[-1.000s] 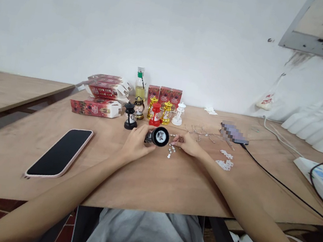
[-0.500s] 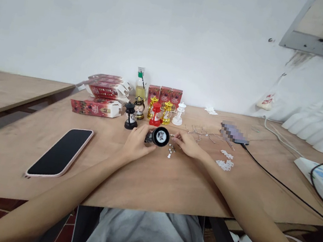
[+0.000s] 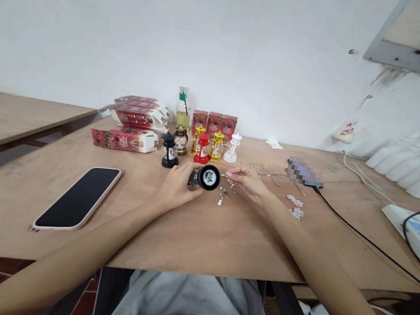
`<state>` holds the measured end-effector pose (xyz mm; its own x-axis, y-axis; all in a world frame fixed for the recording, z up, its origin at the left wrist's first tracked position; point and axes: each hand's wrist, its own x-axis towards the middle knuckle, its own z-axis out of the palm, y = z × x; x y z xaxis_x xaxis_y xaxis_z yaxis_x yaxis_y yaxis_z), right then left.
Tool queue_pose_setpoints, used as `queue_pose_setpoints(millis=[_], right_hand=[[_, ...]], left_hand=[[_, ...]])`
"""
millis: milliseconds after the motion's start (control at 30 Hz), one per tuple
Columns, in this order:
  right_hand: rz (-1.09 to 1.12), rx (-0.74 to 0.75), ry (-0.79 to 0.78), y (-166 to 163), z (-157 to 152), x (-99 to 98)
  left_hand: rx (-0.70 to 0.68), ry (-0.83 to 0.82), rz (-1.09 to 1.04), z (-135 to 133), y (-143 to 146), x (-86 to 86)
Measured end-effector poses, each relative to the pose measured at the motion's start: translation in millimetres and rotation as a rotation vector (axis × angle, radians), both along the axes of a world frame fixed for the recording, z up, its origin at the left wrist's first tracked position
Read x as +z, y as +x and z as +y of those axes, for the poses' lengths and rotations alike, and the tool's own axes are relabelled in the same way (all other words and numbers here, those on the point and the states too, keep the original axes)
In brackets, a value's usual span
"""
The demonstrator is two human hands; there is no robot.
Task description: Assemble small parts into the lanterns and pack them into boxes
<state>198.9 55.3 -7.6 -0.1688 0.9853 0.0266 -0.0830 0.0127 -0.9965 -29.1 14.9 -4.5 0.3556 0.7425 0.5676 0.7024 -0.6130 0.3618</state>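
In the head view my left hand [image 3: 179, 187] is closed round a small black lantern [image 3: 209, 178], tipped so that its round base faces me. A white disc with metal parts shows inside the base's black rim. To the right of it, my right hand [image 3: 249, 183] has its thumb and fingers pinched together just above the table. Whatever is in that pinch is too small to make out. Several button cells [image 3: 223, 193] lie scattered between the two hands, with a small white piece [image 3: 219, 202] close by.
Several small lanterns stand behind, among them a red lantern [image 3: 202, 149] and a white lantern [image 3: 234, 149]. Red boxes [image 3: 124, 138] are stacked at left, near a phone [image 3: 79, 198]. Thin wires [image 3: 270, 175], white pieces [image 3: 296, 201] and a cabled phone [image 3: 305, 173] lie at right.
My right hand has moved slightly right and away from me, uncovering more button cells. My left hand and its lantern have stayed in place.
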Motion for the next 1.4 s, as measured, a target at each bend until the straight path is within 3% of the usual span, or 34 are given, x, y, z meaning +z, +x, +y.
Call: queue_pose_setpoints(millis=[200, 400, 567, 800, 1400], right_hand=[[0.004, -0.112, 0.236, -7.3, -7.7, 8.2], [-0.022, -0.234, 0.562, -27.2, -33.9, 20.1], [-0.071, -0.213, 0.674, -39.6, -52.5, 19.5], [-0.206, -0.153, 0.725, -40.5, -51.3, 11.4], [-0.048, -0.116, 0.580, -36.0, -39.7, 15.5]], left_hand=[[0.005, -0.002, 0.042, -1.6, 0.1, 1.2], [0.043, -0.020, 0.060, -1.5, 0.5, 0.7], [0.045, -0.002, 0.071, -0.5, 0.4, -1.8], [0.036, 0.026, 0.082, 0.3, 0.8, -3.5], [0.035, 0.035, 0.109, -0.9, 1.0, 0.3]])
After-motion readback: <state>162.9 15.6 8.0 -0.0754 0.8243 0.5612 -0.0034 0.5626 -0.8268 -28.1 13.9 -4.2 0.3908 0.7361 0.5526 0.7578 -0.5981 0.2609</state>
